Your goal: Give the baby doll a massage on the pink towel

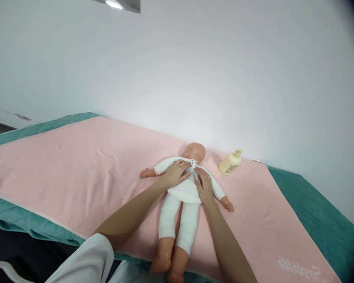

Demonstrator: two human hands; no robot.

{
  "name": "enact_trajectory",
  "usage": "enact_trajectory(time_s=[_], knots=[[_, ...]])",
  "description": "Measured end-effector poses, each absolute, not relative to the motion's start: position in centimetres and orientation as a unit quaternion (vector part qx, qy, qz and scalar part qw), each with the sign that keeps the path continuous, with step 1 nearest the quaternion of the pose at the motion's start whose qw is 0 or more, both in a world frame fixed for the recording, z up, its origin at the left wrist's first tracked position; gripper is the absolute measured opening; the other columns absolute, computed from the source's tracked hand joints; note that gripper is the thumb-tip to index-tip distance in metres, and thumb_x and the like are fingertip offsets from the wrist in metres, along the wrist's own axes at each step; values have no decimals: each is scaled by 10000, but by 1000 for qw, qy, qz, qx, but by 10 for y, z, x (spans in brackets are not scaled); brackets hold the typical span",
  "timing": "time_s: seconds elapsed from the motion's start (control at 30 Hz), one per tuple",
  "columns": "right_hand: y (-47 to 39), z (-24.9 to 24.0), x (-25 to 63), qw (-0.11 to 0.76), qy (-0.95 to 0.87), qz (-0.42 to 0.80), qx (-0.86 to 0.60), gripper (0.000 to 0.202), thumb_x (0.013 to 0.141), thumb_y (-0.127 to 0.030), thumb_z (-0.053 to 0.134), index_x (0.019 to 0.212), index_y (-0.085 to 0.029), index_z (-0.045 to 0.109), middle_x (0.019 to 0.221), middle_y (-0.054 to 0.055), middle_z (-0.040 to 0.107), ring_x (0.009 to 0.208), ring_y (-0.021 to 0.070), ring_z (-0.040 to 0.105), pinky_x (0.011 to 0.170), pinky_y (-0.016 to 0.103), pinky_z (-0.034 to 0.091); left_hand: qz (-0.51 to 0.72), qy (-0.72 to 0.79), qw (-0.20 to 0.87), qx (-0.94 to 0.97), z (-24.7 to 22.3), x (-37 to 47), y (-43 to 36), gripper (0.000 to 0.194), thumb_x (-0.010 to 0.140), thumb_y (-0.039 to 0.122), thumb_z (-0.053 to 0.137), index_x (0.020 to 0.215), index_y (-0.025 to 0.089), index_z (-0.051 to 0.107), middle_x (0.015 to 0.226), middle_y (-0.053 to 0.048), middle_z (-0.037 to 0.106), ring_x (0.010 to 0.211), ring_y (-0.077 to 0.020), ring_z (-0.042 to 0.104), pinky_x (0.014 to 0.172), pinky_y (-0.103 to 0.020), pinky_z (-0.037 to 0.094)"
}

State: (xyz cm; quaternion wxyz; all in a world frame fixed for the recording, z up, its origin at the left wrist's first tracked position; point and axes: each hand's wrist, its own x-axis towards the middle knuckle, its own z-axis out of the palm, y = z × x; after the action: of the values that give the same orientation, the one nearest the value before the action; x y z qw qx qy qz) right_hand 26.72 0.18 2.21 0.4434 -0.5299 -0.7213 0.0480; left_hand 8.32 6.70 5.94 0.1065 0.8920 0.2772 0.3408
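Note:
A baby doll (184,192) in a white top and white leg coverings lies on its back on a pink sheet (85,165), its head toward the wall and its bare feet toward me. My left hand (177,173) rests flat on the left side of the doll's chest, fingers extended. On the right side of the chest lies my right hand (204,182), its fingers stretched out too. A small gap between the hands shows a grey print on the top. Neither hand grips anything.
A pale yellow pump bottle (230,162) lies tilted on the sheet, right of the doll's head. Green quilted bedding (309,204) shows beyond the sheet's edges. A white wall (194,70) stands behind the bed.

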Motion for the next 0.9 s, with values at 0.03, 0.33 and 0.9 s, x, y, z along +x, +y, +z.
enact_trajectory(time_s=[0.03, 0.33, 0.9], knots=[[2, 21, 267, 439, -722, 47, -532, 416, 981, -389, 359, 1337, -243, 516, 1409, 65, 516, 1336, 232, 414, 1120, 479, 289, 341, 280, 107, 891, 58, 83, 67, 363, 934, 355, 477, 1240, 186, 575, 1271, -81, 610, 1190, -250, 495, 1040, -423, 355], [9, 12, 271, 372, -743, 56, -554, 502, 988, -449, 304, 1459, -284, 359, 1485, 43, 430, 1416, 250, 305, 1134, 524, 249, 335, 288, 142, 885, 54, 85, 72, 375, 905, 380, 520, 1237, 221, 588, 1279, -87, 604, 1195, -265, 493, 1029, -459, 357], [16, 26, 268, 394, -700, 94, -588, 542, 948, -558, 323, 1322, -230, 536, 1350, 90, 571, 1265, 271, 492, 1074, 513, 337, 363, 307, 179, 861, 57, 85, 74, 362, 894, 384, 535, 1193, 199, 621, 1243, -95, 640, 1190, -257, 541, 1053, -461, 364]])
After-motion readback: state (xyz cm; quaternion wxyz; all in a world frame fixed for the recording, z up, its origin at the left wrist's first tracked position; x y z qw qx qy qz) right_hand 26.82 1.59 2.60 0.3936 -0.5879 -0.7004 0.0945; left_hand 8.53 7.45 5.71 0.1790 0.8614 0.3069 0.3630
